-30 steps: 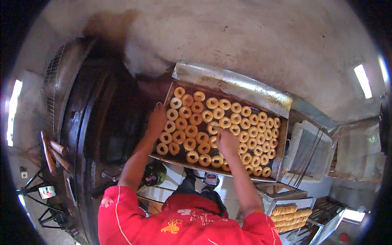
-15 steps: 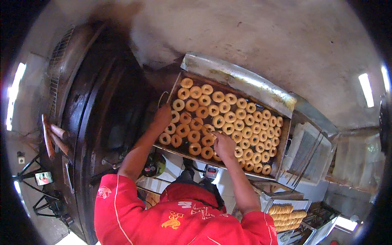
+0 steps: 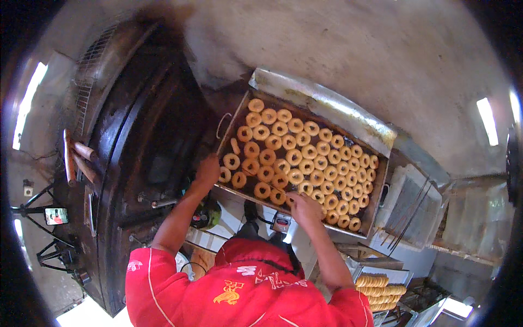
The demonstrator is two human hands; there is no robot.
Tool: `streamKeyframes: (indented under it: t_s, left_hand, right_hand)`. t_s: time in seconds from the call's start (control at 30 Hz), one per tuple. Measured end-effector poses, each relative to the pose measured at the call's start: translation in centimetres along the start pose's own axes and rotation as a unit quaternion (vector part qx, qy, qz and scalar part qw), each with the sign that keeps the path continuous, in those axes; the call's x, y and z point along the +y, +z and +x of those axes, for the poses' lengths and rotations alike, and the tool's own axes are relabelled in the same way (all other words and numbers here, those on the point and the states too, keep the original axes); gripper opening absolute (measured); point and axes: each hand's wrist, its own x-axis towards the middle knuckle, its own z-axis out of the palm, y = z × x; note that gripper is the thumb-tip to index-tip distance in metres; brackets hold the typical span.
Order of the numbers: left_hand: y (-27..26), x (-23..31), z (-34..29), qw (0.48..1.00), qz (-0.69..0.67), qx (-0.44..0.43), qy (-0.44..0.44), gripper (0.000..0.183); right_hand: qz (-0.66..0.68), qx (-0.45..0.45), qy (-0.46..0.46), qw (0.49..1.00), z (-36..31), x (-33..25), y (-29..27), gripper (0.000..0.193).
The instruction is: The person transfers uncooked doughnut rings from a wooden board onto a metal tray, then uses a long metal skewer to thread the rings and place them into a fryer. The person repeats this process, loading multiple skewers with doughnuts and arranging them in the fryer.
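Note:
A wide rectangular metal frying pan (image 3: 376, 207) holds many ring doughnuts (image 3: 294, 157), pale gold with several browner ones toward the left. My right hand (image 3: 306, 209) is closed round a thin stick (image 3: 261, 180) at the pan's near edge; the stick slants left over the doughnuts. Beside the pan's near left corner is my left hand (image 3: 208, 170), its fingers curled; whatever they may grip is hidden. Close to it, a doughnut (image 3: 235, 145) stands tilted on its edge.
A large dark metal oven-like body (image 3: 147, 141) fills the left side. A raised metal splash guard (image 3: 321, 103) runs along the pan's far edge. Finished doughnuts (image 3: 381, 291) stand in rows at lower right. Long thin rods (image 3: 408, 215) lean right of the pan. A phone (image 3: 56, 216) sits on a tripod.
My left hand has moved nearer to me and left, away from the pan's loop handle. My right hand has drawn back to the near edge. A doughnut at the left has tipped onto its edge.

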Motion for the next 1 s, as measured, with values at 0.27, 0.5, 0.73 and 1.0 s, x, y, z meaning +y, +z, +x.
streamKeyframes:
  t_s: [0.27,0.5,0.73,1.0]
  left_hand:
    - [-2.6,-1.6,-6.6,0.995,0.043,-0.048,-0.069,0.026]
    - [-1.8,-2.4,-9.5,0.997,0.029,0.062,-0.048,0.022]
    - [-1.8,2.3,-1.4,0.997,0.018,0.066,-0.048,0.025]
    - [0.3,2.0,2.5,0.998,0.033,-0.052,-0.022,0.030]
  right_hand:
    - [0.014,0.039,-0.067,0.997,-1.6,-1.3,0.4,0.034]
    - [0.050,0.045,-0.109,0.992,-1.3,-3.1,1.6,0.035]
    - [0.024,0.051,0.024,0.998,-0.1,1.1,-0.1,0.036]
    - [0.037,0.121,-0.017,0.992,2.4,1.1,3.5,0.033]
